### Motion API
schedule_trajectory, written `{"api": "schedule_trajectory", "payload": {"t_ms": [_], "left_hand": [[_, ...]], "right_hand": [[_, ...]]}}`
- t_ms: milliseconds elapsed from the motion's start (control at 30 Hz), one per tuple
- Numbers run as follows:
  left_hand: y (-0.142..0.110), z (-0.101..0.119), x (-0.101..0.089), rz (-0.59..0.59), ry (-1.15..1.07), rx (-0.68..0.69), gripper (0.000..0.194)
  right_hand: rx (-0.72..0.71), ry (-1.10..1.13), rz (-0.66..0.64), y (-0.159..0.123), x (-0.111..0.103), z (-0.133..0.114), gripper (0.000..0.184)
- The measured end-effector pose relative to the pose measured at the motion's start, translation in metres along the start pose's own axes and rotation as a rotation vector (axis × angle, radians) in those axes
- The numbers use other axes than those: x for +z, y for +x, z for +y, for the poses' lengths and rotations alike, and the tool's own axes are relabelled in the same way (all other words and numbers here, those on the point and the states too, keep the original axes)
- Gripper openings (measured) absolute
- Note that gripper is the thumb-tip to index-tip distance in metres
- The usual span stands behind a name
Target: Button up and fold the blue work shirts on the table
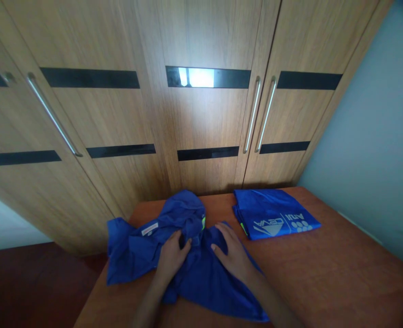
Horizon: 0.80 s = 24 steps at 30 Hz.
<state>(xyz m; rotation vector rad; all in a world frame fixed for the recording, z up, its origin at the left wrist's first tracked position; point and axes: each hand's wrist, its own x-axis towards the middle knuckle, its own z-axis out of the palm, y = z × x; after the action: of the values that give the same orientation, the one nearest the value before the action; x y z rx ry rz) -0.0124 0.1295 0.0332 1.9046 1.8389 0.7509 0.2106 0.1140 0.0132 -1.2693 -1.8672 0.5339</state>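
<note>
Some rumpled blue clothing [215,284] lies on the brown table [327,273], just left of a folded blue cloth [266,212] with pale letters. The left hand [172,256], farther from the folded blue cloth, has bent fingers on the clothing, but I can't tell if they grip. The right hand [234,256], nearer it, touches the clothing, fingers spread.

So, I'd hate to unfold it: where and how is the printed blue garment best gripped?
Probably by the near edge, coming in low from the camera side. The printed garment lies flat, its far edge close to the wardrobe; stacked layers show at its left, so pinch through all.
</note>
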Motion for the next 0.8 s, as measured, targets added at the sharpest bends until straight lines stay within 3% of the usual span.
{"api": "schedule_trajectory", "payload": {"t_ms": [67, 167, 233, 300, 400, 467, 533, 633, 800], "left_hand": [[-0.006, 0.015, 0.019, -0.073, -0.244, 0.034, 0.027], [-0.012, 0.023, 0.036, -0.201, -0.623, 0.103, 0.032], [-0.014, 0.019, 0.036, -0.216, -0.67, 0.11, 0.034], [-0.013, 0.01, 0.027, -0.121, -0.507, 0.115, 0.032], [-0.011, -0.009, 0.004, 0.141, -0.052, 0.119, 0.037], [-0.01, -0.024, -0.009, 0.251, 0.22, 0.069, 0.047], [-0.008, -0.039, -0.017, 0.267, 0.372, 0.006, 0.06], [-0.004, -0.058, -0.023, 0.205, 0.401, -0.067, 0.067], [0.002, -0.065, -0.032, 0.103, 0.175, -0.068, 0.036]], "right_hand": [[-0.045, -0.059, -0.036, 0.006, 0.002, -0.007, 0.057], [0.023, -0.135, -0.029, 0.011, 0.01, -0.004, 0.063], [0.102, -0.156, -0.002, 0.014, 0.014, 0.003, 0.063], [0.174, -0.139, 0.027, 0.017, 0.015, 0.01, 0.058], [0.238, -0.002, 0.056, 0.025, 0.008, 0.014, 0.046], [0.26, 0.14, 0.084, 0.03, 0.002, 0.013, 0.037], [0.272, 0.291, 0.133, 0.032, -0.005, 0.01, 0.029], [0.25, 0.499, 0.167, 0.031, -0.016, 0.004, 0.023], [0.202, 0.719, 0.021, 0.026, -0.038, -0.003, 0.03]]}}
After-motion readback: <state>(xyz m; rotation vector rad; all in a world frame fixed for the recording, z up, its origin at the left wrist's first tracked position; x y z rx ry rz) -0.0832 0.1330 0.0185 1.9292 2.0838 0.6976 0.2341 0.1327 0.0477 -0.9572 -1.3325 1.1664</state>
